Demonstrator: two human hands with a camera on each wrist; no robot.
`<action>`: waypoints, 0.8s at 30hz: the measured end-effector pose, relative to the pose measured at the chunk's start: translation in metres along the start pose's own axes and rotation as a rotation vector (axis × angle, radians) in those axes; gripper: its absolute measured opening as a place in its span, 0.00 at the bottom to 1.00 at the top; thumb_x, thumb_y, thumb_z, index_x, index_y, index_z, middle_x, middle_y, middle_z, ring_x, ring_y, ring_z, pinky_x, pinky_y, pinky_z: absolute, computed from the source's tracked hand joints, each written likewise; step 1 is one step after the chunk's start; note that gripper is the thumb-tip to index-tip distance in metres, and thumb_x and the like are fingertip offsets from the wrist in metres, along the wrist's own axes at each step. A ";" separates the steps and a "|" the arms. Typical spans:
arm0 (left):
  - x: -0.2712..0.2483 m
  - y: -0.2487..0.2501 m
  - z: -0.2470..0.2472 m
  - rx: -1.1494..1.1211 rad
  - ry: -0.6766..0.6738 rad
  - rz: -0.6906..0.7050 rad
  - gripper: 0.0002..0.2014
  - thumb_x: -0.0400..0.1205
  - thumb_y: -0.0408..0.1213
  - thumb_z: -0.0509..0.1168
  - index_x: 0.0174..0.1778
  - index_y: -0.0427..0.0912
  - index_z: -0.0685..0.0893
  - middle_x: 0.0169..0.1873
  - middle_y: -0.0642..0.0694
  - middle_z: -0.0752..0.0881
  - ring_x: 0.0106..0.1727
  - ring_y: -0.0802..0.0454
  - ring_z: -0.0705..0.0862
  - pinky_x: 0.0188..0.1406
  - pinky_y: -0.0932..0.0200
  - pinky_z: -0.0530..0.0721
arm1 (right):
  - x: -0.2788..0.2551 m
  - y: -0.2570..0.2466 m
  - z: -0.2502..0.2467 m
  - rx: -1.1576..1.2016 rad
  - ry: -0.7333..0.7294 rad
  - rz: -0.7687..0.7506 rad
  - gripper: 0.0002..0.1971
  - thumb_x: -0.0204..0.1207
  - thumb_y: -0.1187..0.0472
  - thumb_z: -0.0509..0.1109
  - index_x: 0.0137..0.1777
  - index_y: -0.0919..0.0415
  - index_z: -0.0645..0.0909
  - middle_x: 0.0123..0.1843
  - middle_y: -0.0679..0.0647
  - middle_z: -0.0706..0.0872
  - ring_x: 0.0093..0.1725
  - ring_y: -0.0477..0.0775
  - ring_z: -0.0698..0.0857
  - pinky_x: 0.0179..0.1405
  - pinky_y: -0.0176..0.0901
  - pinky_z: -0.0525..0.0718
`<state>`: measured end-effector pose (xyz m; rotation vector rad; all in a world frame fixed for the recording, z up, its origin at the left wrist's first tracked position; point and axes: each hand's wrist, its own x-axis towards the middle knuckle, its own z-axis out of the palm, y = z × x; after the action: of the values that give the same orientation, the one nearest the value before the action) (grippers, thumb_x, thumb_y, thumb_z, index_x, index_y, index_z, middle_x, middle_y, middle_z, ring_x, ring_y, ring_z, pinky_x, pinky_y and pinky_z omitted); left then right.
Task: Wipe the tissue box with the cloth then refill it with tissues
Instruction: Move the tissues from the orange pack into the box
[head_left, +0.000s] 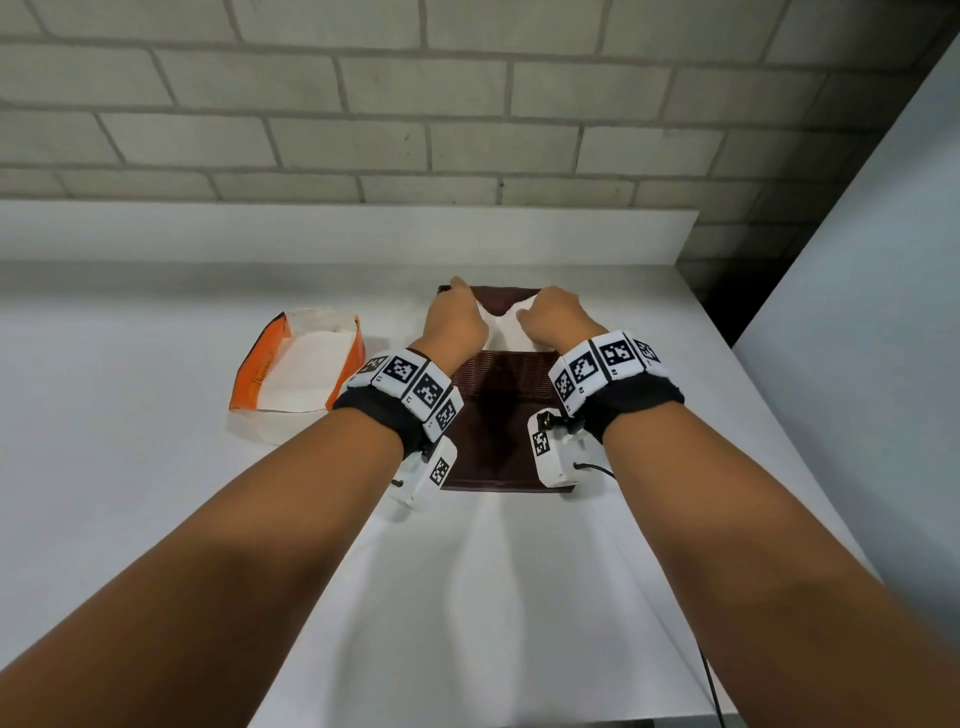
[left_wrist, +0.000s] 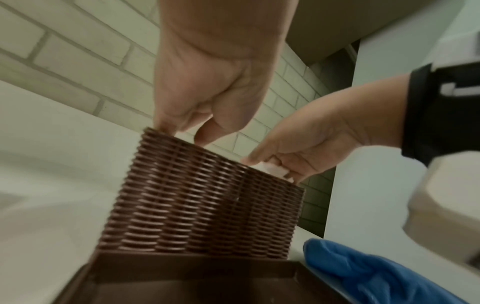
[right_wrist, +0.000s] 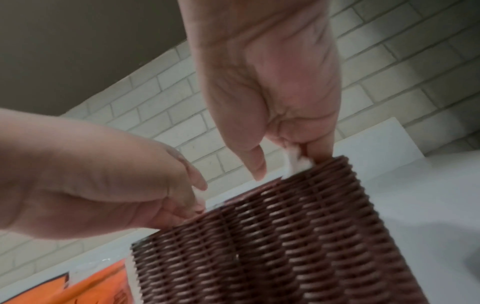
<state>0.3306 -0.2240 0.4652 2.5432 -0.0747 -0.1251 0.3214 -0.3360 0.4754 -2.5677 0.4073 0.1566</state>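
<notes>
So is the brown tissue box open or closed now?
Open: tissue box has white tissues at its uncovered top; lid lies apart.

Brown weave, white tissue, orange wrapper

A brown woven-pattern tissue box (head_left: 498, 415) holds white tissues (head_left: 501, 325); the torn packet (head_left: 296, 366) is orange and white, the cloth (left_wrist: 376, 273) blue, the desk (head_left: 130, 415) white, and the brick wall (head_left: 363, 104) pale grey.

Two hands at the middle of the frame: a left hand (head_left: 453, 323) and a right hand (head_left: 555, 318). One brown woven tissue box (head_left: 506, 387), one orange tissue pack (head_left: 298, 370) at its left, one blue cloth (left_wrist: 369, 275) lower right in the left wrist view.
</notes>
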 end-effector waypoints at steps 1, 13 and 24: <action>-0.001 -0.002 -0.001 -0.010 0.022 0.034 0.26 0.78 0.21 0.55 0.75 0.28 0.64 0.66 0.29 0.77 0.67 0.34 0.78 0.58 0.50 0.79 | -0.002 -0.001 -0.002 -0.038 -0.010 -0.005 0.17 0.83 0.65 0.57 0.68 0.72 0.75 0.70 0.65 0.80 0.68 0.63 0.80 0.53 0.42 0.76; -0.053 -0.084 -0.064 -0.040 0.204 -0.052 0.18 0.82 0.34 0.60 0.69 0.44 0.78 0.69 0.44 0.79 0.65 0.45 0.79 0.62 0.55 0.76 | -0.008 -0.017 0.002 -0.294 -0.021 -0.129 0.15 0.76 0.67 0.68 0.62 0.70 0.79 0.62 0.63 0.85 0.61 0.62 0.85 0.46 0.43 0.78; -0.187 -0.177 -0.082 0.007 -0.015 -0.254 0.13 0.79 0.42 0.68 0.58 0.44 0.85 0.42 0.50 0.85 0.46 0.51 0.82 0.48 0.59 0.75 | 0.005 -0.024 0.017 -0.342 -0.174 -0.043 0.16 0.81 0.64 0.63 0.65 0.72 0.78 0.67 0.64 0.83 0.67 0.62 0.82 0.62 0.47 0.81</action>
<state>0.1578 -0.0168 0.4469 2.5486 0.2437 -0.2426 0.3334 -0.3089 0.4717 -2.8636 0.2776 0.4670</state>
